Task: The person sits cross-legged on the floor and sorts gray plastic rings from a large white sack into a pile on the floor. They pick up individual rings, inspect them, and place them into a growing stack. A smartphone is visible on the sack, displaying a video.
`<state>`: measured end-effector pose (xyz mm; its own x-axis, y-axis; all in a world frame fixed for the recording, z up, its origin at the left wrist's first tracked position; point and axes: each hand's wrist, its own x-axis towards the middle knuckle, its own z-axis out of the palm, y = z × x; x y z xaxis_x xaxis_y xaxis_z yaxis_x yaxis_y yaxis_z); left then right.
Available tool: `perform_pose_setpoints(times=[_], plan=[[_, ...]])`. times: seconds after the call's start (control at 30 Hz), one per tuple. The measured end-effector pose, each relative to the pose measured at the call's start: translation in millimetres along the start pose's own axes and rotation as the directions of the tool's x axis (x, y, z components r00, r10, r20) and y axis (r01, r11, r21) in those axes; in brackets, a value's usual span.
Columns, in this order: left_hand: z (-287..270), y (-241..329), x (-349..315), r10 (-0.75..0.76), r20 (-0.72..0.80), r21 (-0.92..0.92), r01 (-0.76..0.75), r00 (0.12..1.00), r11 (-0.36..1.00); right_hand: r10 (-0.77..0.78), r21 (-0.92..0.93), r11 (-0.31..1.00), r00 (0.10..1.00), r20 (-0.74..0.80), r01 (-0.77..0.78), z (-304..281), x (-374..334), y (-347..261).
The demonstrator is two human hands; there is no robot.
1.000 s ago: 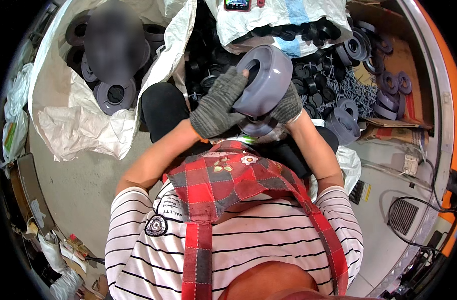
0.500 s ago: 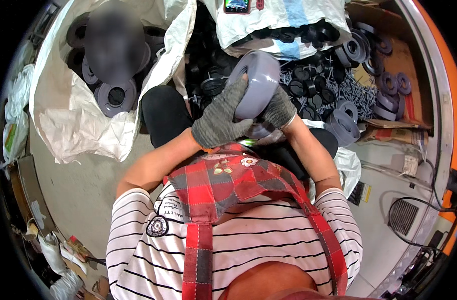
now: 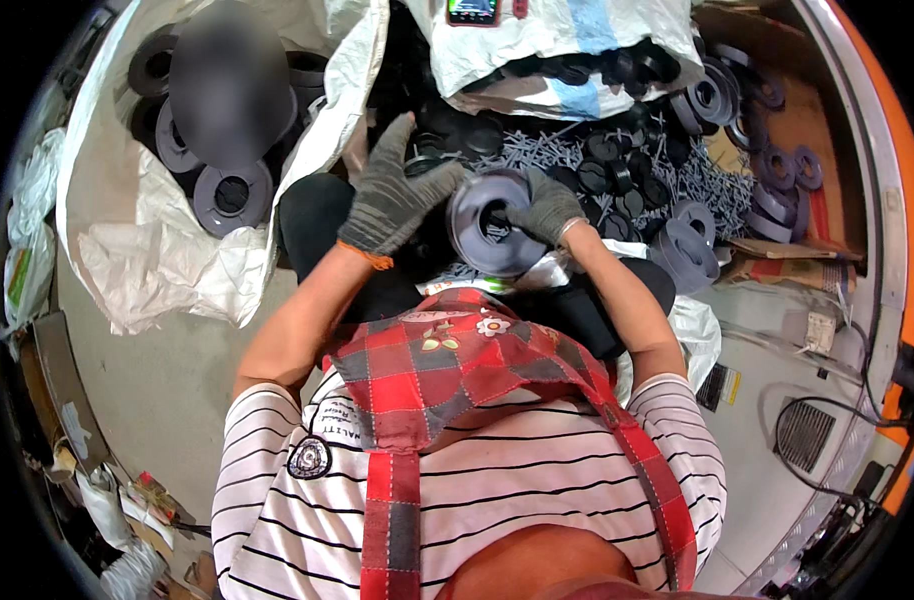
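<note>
A round grey plastic ring (image 3: 469,228), its dark centre hole facing up, is over my lap. My right hand (image 3: 555,208), in a grey knit glove, grips the ring's right side, thumb near the hole. My left hand (image 3: 392,195), in a matching glove with an orange cuff, is open, its fingers spread and thumb near the ring's left rim. Behind the ring lie many loose grey screws (image 3: 537,150) and round black plastic caps (image 3: 617,165). Some small bits show through the hole; I cannot make out whether they are inside or beneath it.
At the left stands a white woven sack (image 3: 177,270) holding more grey rings with black centres (image 3: 232,195). Another white sack (image 3: 557,35) at the back spills black caps, with a phone (image 3: 474,11) on it. Grey rings (image 3: 685,258) lie at the right. A cable (image 3: 782,425) curls on the floor.
The ring has come down and tilted from on edge to hole upward. My left hand has let go and moved left, opening. My right hand still holds the ring.
</note>
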<state>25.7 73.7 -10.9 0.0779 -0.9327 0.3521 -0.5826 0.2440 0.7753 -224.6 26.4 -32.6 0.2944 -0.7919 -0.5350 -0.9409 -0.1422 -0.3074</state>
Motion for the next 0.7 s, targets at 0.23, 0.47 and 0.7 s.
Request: perform_pose_setpoints(times=[0.23, 0.47, 0.7], plan=[[46, -18, -20, -0.411, 0.753, -0.596, 0.797, 0.513, -0.097, -0.013, 0.253, 0.944, 0.785, -0.619, 0.214, -24, 36, 61], [50, -13, -10, -0.525, 0.608, -0.615, 0.772, 0.595, 0.163, 0.407, -0.099, 0.864, 0.800, -0.442, -0.494, -26, 43, 160], [49, -13, -11, -0.480, 0.580, -0.681, 0.715, 0.658, 0.159, -0.050, 0.078, 0.988, 0.753, -0.656, 0.133, -67, 11, 54]])
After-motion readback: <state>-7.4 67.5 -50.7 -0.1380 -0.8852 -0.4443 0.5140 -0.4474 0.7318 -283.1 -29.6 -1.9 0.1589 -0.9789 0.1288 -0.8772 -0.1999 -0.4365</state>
